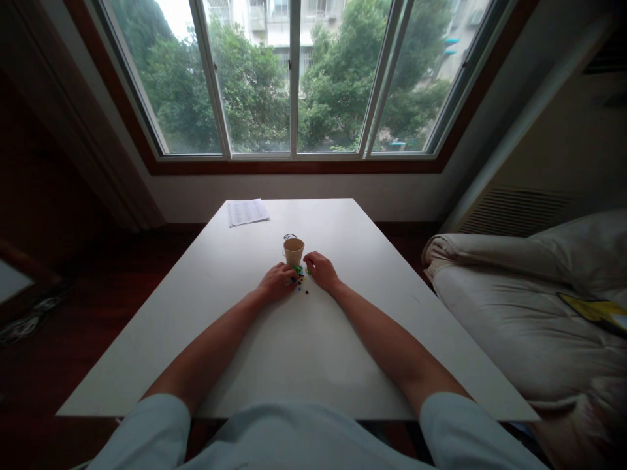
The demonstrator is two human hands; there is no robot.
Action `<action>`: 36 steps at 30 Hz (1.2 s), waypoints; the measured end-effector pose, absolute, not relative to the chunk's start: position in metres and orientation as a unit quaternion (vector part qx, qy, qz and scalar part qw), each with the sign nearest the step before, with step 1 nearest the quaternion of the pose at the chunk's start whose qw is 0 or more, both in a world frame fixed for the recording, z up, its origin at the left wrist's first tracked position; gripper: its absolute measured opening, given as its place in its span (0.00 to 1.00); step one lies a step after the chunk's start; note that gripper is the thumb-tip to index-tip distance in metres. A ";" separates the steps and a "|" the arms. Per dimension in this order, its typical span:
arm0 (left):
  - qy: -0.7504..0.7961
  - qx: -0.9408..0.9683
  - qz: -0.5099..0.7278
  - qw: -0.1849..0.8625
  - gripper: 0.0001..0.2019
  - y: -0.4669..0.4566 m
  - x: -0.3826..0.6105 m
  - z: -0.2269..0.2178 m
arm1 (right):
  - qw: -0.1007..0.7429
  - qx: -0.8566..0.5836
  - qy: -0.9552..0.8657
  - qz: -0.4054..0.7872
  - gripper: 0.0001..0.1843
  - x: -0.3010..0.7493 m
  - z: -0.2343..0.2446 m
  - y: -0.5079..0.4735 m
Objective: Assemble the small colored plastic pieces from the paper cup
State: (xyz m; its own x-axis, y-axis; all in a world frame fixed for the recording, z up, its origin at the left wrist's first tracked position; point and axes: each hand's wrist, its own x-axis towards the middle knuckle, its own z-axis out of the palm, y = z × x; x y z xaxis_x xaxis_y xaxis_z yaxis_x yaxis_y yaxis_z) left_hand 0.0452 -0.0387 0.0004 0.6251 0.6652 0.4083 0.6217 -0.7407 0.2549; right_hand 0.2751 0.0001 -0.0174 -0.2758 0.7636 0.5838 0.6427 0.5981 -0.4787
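Note:
A tan cup (294,248) stands upright on the white table, just beyond my hands. In front of it lies a small pile of tiny coloured pieces (300,277), with green, blue, yellow and dark ones among them; their exact kind is too small to make out. My left hand (278,281) rests on the table at the pile's left side, fingers stretched over its edge and partly covering it. On the right, my right hand (321,269) has its fingers bent together in a pinch beside the cup and the green pieces. Whatever is between those fingertips is hidden.
Printed sheets of paper (247,212) lie at the far left of the white table (372,339). A thin dark looped item (290,236) sits behind the cup. A padded beige sofa (499,313) stands to the right, and a window (294,85) is beyond the table.

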 end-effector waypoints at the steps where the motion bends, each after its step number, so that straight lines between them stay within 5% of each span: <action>1: 0.356 0.901 0.246 0.045 0.05 -0.038 0.045 0.000 | 0.412 -0.439 -0.795 0.074 0.10 0.275 -0.019 0.001; 36: 0.380 0.893 0.236 0.045 0.09 -0.039 0.045 0.002 | 0.413 -0.432 -0.797 0.085 0.12 0.277 -0.024 0.006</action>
State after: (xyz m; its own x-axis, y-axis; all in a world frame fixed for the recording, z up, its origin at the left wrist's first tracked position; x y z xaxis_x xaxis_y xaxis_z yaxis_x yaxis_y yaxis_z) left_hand 0.0451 -0.0388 0.0017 0.5996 0.6999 0.3881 0.6573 -0.7073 0.2601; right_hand 0.2768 0.0057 -0.0245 -0.2844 0.7594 0.5851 0.6188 0.6116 -0.4930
